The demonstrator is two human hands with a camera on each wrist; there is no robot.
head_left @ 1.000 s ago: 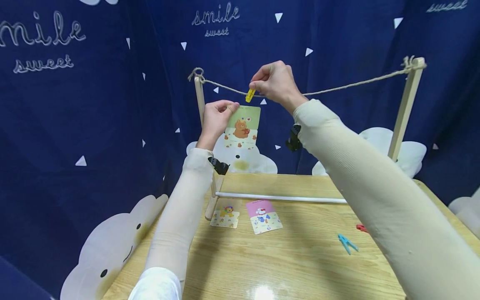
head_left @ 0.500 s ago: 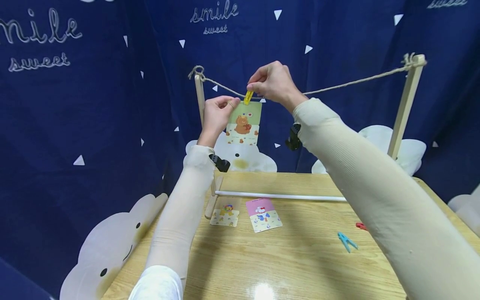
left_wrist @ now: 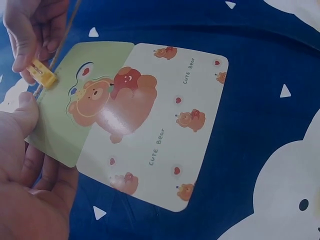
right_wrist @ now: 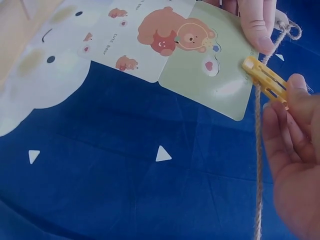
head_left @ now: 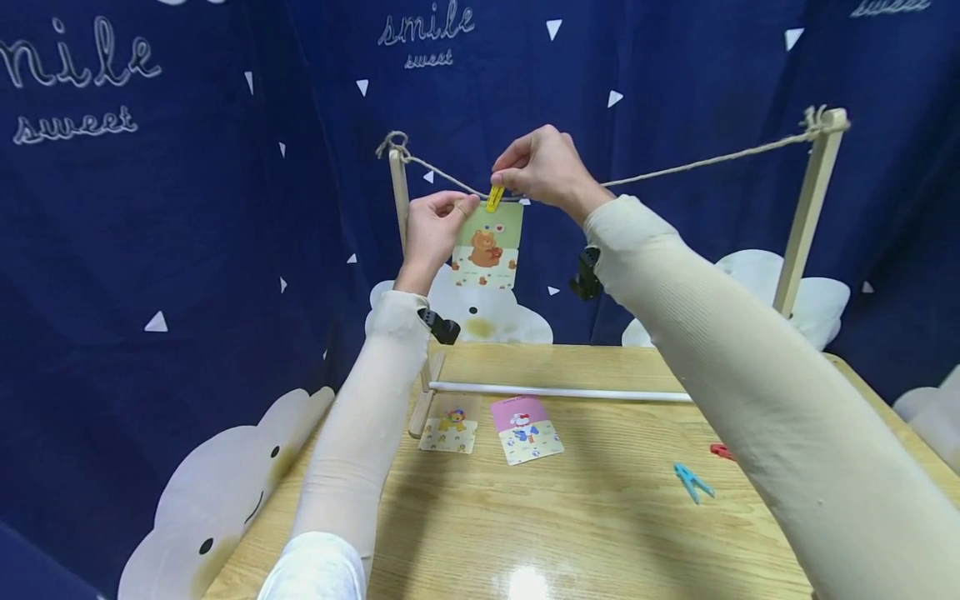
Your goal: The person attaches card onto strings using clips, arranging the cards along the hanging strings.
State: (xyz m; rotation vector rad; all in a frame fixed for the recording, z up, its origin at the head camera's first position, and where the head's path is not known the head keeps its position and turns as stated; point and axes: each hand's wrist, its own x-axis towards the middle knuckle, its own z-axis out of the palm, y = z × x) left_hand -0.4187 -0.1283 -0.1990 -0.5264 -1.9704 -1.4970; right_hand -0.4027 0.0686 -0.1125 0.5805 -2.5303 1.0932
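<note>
Stretching between two wooden posts (head_left: 808, 208), one twine line (head_left: 697, 162) sags across the blue backdrop above the wooden table (head_left: 600, 533). Just under the line hangs one bear card (head_left: 486, 247), long axis vertical, its top edge meeting the twine. The left hand (head_left: 431, 229) pinches the card's upper left corner between thumb and fingers. The right hand (head_left: 543, 167), the nearer one to the peg, pinches one yellow clothespin (head_left: 494, 198) from above right, its long axis tilted across the twine, its mouth at the card's top edge. On the table lie two more cards (head_left: 525, 429), one blue clothespin (head_left: 692, 482) and one red clothespin (head_left: 722, 452).
</note>
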